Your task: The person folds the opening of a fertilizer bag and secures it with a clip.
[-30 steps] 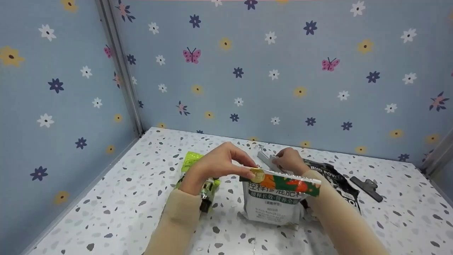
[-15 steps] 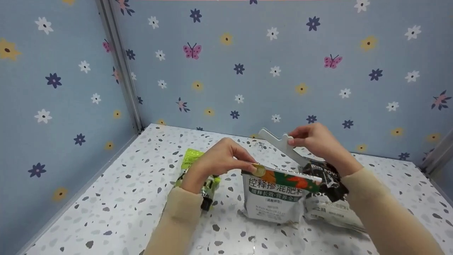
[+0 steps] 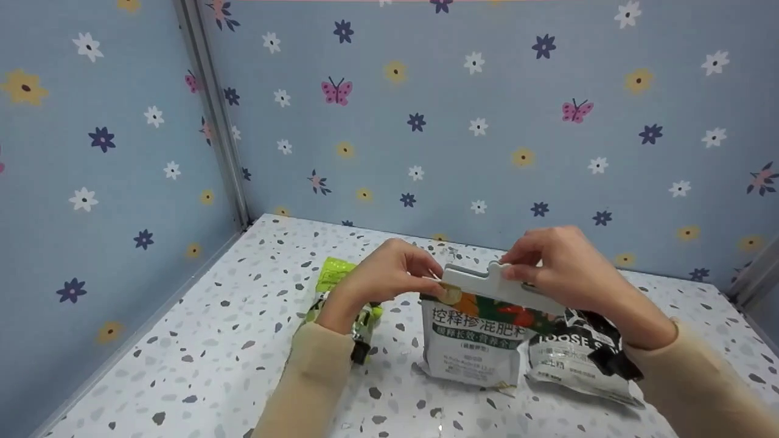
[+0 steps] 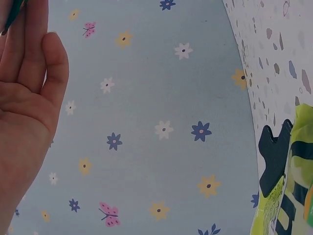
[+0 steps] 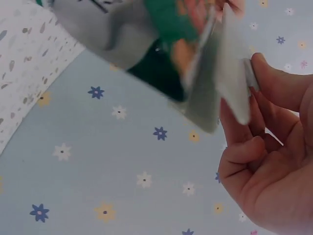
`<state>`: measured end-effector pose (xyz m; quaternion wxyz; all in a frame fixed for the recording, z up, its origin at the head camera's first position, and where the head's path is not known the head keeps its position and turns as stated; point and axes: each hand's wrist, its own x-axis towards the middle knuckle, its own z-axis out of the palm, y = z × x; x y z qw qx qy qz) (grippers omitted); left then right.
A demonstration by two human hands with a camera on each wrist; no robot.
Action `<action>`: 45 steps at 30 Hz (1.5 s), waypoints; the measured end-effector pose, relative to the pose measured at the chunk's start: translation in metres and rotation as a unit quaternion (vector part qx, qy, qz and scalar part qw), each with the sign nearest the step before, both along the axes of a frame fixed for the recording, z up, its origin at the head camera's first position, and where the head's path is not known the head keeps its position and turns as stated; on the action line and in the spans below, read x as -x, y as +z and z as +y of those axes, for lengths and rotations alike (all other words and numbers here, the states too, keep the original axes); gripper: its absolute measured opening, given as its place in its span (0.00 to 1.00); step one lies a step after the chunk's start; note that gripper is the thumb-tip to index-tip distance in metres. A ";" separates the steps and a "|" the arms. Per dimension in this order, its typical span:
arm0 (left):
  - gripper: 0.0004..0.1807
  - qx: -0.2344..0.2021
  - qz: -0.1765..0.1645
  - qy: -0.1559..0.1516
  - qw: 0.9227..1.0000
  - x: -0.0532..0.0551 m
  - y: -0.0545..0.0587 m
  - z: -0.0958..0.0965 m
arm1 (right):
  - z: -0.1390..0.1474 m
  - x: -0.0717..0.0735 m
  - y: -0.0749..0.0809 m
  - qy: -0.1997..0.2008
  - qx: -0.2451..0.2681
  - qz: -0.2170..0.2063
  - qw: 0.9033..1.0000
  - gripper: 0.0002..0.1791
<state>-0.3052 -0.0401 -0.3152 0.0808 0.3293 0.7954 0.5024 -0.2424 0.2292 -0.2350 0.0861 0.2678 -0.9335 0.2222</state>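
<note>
A white fertilizer bag (image 3: 471, 356) stands upright on the table, its green and orange top folded into a strip. The left hand (image 3: 383, 274) pinches that strip's left end between thumb and fingers. Along the fold, the right hand (image 3: 566, 267) holds a pale grey bag clip (image 3: 471, 281), pinching its raised tab. From the right wrist view, the clip (image 5: 232, 73) has its two plates spread apart beside the bag's folded edge (image 5: 186, 58); whether the fold lies fully between them cannot be told. Only the palm and fingers of the left hand (image 4: 29, 98) show in the left wrist view.
A black-and-white soil bag (image 3: 566, 365) lies right of the fertilizer bag, partly behind the right arm. On the left, a lime-green bag (image 3: 331, 274) lies partly hidden by the left arm; a black clip (image 4: 275, 156) sits at it. Flowered walls (image 3: 389, 152) border the table.
The right hand has picked the grey clip up from the table behind the bag and brought it down to the bag's folded top. The left hand has kept its pinch.
</note>
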 end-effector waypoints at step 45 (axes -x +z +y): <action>0.12 -0.045 -0.063 -0.025 0.997 -0.002 -0.043 -0.012 | 0.050 -0.009 -0.141 -0.029 0.238 -0.233 0.943 0.31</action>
